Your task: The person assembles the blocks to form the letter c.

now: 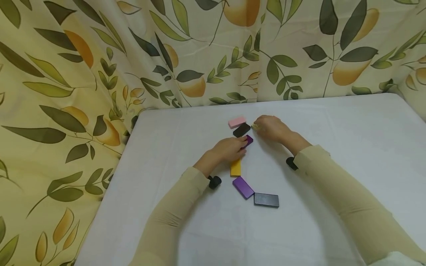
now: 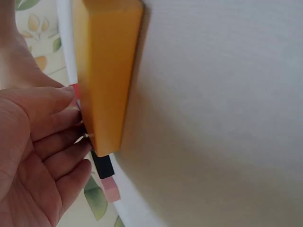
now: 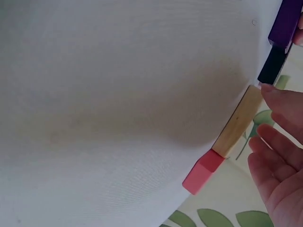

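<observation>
My left hand [image 1: 229, 148] pinches a dark purple block [image 1: 249, 140] between thumb and fingers, above the yellow block [image 1: 235, 168] in the head view. In the left wrist view, that yellow block [image 2: 111, 80] stands large in front and hides part of the fingers. To the right, the fingertips of my right hand [image 1: 271, 127] hold one end of a plain wooden block [image 3: 239, 120]. A red block [image 3: 202, 172] lies against its other end. Between the two hands lies a black block [image 1: 242, 129], with a pink block [image 1: 236, 122] behind it.
Nearer me, a violet block [image 1: 243, 187] and a dark grey block [image 1: 266, 200] continue the curved row from the yellow one, corners close together. All lie on a white-covered table [image 1: 319, 229]. A leaf-and-fruit patterned curtain [image 1: 199, 48] hangs behind and on the left.
</observation>
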`<action>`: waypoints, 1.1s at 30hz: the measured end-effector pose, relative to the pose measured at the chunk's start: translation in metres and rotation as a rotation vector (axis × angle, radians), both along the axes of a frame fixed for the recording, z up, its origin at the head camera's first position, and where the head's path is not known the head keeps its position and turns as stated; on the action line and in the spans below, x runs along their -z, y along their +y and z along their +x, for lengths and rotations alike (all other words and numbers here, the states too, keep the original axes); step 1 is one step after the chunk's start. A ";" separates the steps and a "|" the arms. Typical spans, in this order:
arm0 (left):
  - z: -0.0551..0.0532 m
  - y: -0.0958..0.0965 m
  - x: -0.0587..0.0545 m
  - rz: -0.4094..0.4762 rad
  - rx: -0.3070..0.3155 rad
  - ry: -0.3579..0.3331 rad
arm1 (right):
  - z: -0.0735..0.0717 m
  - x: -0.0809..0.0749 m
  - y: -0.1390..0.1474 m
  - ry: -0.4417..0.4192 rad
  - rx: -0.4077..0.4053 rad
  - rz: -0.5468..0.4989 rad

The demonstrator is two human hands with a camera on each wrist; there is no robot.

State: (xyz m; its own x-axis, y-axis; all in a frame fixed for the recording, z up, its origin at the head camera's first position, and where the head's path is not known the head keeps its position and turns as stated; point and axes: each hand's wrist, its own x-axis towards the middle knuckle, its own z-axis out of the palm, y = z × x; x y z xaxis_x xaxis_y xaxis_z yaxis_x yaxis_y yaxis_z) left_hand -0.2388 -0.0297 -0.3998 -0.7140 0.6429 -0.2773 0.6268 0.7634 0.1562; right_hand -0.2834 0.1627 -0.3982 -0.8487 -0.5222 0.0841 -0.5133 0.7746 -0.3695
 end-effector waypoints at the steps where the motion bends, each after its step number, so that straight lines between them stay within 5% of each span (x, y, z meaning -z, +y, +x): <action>1: 0.000 0.000 -0.001 -0.006 0.007 0.007 | -0.001 -0.001 0.000 0.002 -0.003 0.000; 14: -0.005 0.006 -0.008 -0.035 0.011 -0.022 | -0.008 0.001 0.001 -0.046 -0.021 -0.009; 22: -0.004 0.007 -0.008 -0.039 0.006 -0.018 | -0.001 0.000 0.003 -0.007 -0.092 -0.017; 33: -0.004 0.005 -0.006 -0.021 -0.016 -0.031 | 0.008 0.001 0.004 -0.015 -0.073 -0.029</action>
